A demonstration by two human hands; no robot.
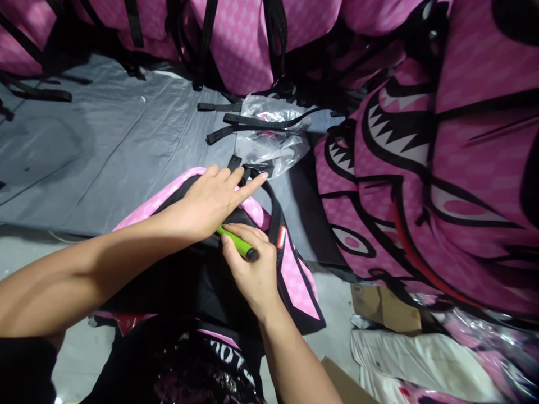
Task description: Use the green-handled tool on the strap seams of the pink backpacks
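Note:
My right hand is closed round a green marker with a black end that points toward me. The marker's front end lies against a pink and black backpack, and my fingers hide its tip. My left hand rests flat on the top of the same backpack, fingers stretched out and the index finger reaching right, close to a black strap. A small red tag sits on that strap. The backpack lies over the table's near edge, its black side toward me.
Beyond my hands, a clear plastic bag and loose black straps lie on the grey table cover. Pink backpacks line the far side. Shark-face backpacks are piled on the right, above a cardboard box and white sacks.

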